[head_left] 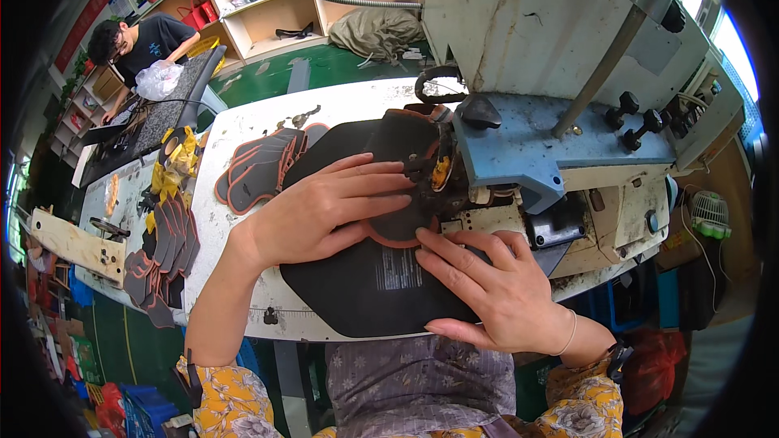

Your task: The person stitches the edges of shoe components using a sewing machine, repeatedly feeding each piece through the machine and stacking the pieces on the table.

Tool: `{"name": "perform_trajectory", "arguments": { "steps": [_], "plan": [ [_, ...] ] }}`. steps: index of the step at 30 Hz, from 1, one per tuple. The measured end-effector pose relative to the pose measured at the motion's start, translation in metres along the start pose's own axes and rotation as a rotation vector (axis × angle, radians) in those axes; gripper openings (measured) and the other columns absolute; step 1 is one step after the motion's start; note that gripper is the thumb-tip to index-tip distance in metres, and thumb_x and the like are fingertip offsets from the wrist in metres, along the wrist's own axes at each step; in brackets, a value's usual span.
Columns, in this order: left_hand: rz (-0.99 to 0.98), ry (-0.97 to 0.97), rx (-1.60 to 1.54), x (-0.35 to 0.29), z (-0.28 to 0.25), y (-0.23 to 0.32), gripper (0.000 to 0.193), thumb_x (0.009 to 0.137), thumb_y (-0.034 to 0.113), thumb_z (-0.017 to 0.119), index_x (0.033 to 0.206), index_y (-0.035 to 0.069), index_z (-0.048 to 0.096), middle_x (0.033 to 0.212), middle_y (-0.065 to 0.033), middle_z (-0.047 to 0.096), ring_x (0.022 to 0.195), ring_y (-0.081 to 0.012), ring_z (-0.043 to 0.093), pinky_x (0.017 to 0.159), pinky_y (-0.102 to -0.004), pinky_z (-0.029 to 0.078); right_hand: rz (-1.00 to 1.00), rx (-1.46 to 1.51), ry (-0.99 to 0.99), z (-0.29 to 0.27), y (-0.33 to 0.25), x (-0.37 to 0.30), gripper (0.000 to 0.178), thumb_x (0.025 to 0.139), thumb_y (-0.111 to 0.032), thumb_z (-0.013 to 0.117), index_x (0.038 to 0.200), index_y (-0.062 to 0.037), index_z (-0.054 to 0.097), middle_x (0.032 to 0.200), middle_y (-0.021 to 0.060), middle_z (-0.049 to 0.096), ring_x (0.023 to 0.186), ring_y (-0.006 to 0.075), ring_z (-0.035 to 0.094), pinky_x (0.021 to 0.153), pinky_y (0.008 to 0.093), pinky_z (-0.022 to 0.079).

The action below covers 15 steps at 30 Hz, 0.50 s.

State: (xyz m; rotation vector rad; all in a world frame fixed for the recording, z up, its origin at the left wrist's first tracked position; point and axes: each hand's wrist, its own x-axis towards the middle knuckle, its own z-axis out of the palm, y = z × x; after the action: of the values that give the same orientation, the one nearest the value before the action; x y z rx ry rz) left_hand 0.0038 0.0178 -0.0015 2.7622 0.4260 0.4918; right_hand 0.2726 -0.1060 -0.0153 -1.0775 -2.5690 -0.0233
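Note:
A dark sole-shaped piece with an orange rim (403, 227) lies on a broad black mat (349, 296), its far end by the working head of a blue and cream machine (519, 142). My left hand (316, 207) rests flat across this piece from the left, fingers stretched out and slightly apart. At the piece's near right edge, my right hand (499, 288) touches with its fingertips; its fingers are extended and its thumb lies over the mat. Neither hand is closed around anything. The machine's working point is partly hidden behind its parts.
Similar orange-edged pieces (264, 166) are stacked left of the mat, with more pieces (170, 243) on a side table. Yellow plastic wrapping (174, 164) lies there too. A person (154, 49) works at a dark table far left. Shelves (260, 16) stand behind.

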Motion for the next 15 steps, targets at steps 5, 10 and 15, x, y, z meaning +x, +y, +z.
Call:
{"name": "perform_trajectory", "arguments": {
  "steps": [5, 10, 15],
  "plan": [
    [-0.003, 0.012, 0.064, -0.002, 0.003, 0.001, 0.060, 0.079, 0.002, 0.067, 0.139, 0.008, 0.061, 0.140, -0.0206, 0.055, 0.137, -0.0406, 0.049, 0.122, -0.0521, 0.033, 0.004, -0.003, 0.016, -0.003, -0.001, 0.002, 0.065, 0.090, -0.052, 0.067, 0.133, -0.0031, 0.061, 0.148, 0.0102, 0.054, 0.123, 0.0261, 0.054, 0.098, 0.0410, 0.042],
    [-0.014, 0.005, 0.163, 0.001, 0.002, 0.007, 0.060, 0.080, 0.004, 0.068, 0.139, 0.008, 0.060, 0.139, -0.0208, 0.055, 0.135, -0.0411, 0.051, 0.120, -0.0511, 0.038, 0.019, 0.008, 0.033, -0.001, -0.001, 0.002, 0.067, 0.089, -0.053, 0.068, 0.132, -0.0023, 0.062, 0.146, 0.0113, 0.056, 0.122, 0.0260, 0.056, 0.098, 0.0406, 0.043],
    [0.019, 0.016, 0.443, 0.002, 0.003, 0.023, 0.047, 0.083, 0.011, 0.062, 0.129, 0.001, 0.063, 0.132, -0.0186, 0.061, 0.125, -0.0377, 0.060, 0.108, -0.0479, 0.050, 0.024, 0.007, 0.059, 0.000, 0.000, 0.002, 0.068, 0.088, -0.053, 0.069, 0.132, -0.0018, 0.062, 0.144, 0.0138, 0.057, 0.120, 0.0259, 0.057, 0.097, 0.0395, 0.043]
  ]
}}
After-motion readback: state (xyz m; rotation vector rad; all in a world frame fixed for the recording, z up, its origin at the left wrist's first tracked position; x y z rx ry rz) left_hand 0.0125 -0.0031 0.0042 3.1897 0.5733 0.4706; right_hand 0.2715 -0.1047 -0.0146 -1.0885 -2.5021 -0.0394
